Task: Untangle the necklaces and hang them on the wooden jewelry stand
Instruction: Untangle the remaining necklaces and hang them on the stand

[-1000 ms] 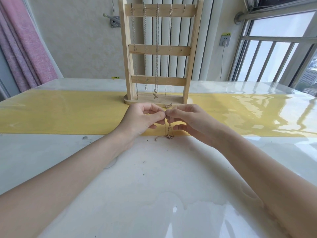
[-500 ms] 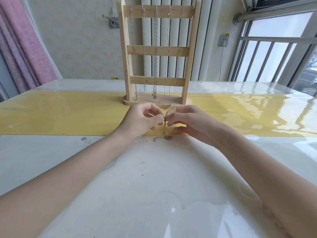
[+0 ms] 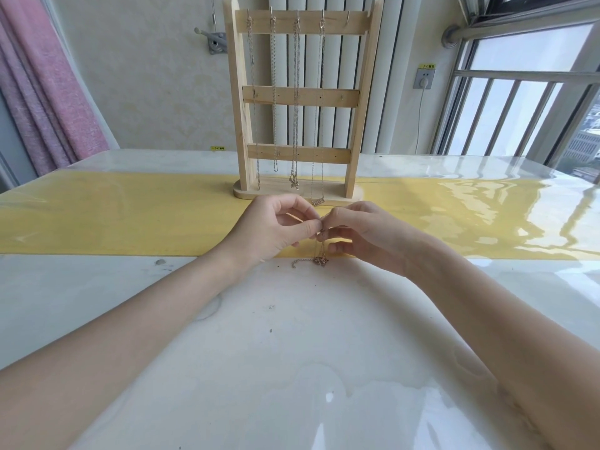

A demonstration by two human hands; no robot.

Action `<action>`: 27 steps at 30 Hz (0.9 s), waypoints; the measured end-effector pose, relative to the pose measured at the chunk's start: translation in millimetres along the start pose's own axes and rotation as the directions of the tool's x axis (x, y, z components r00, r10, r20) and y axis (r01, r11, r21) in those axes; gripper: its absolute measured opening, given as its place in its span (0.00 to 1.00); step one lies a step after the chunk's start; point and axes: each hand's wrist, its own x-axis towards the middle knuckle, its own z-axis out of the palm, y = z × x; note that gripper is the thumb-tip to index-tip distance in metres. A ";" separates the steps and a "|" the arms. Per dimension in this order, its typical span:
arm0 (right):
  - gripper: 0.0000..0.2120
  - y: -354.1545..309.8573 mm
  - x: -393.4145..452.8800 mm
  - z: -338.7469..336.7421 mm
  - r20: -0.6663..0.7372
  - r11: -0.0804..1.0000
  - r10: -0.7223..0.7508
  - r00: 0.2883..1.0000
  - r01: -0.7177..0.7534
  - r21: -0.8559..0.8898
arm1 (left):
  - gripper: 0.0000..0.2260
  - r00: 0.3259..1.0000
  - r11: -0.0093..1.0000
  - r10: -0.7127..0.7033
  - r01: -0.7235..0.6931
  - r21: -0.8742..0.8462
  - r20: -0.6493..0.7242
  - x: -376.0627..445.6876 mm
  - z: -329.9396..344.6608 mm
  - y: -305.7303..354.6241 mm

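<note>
Hands barely shifted | both hands' fingers [image 3: 311, 226] pinch necklace [image 3: 319, 259], hanging below

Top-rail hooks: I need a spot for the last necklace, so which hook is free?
The rightmost hook on the wooden stand; the four hooks left of it each carry a chain.

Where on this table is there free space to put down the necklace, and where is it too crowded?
Bare room: the white tabletop between the forearms, and the yellow strip left and right of the wooden stand. Crowded: before the stand's base, where the left hand and right hand pinch the necklace, its tail on the table.
</note>
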 end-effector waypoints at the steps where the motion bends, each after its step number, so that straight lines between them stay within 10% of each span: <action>1: 0.12 -0.2 0.2 0.1 -0.003 1.000 0.008 1.000 -0.008 0.011 | 0.07 1.000 0.999 0.030 -0.030 0.034 -0.001 -0.3 -0.5 0.3; 16: 0.08 -2.4 -4.6 -3.9 0.042 0.963 0.050 0.998 -0.037 -0.268 | 0.09 1.000 0.981 0.018 -0.022 0.194 0.024 -1.1 5.2 -9.0; 22: 0.08 -1.8 -4.2 -4.3 0.038 0.976 0.030 0.999 -0.021 -0.216 | 0.04 0.938 0.911 -0.346 0.340 -0.232 0.015 -1.5 1.7 -1.7; 27: 0.05 -0.9 -3.4 -4.1 0.062 0.980 0.028 0.998 -0.015 -0.197 | 0.05 0.925 0.859 -0.377 0.370 -0.352 0.054 -2.0 -0.7 -1.3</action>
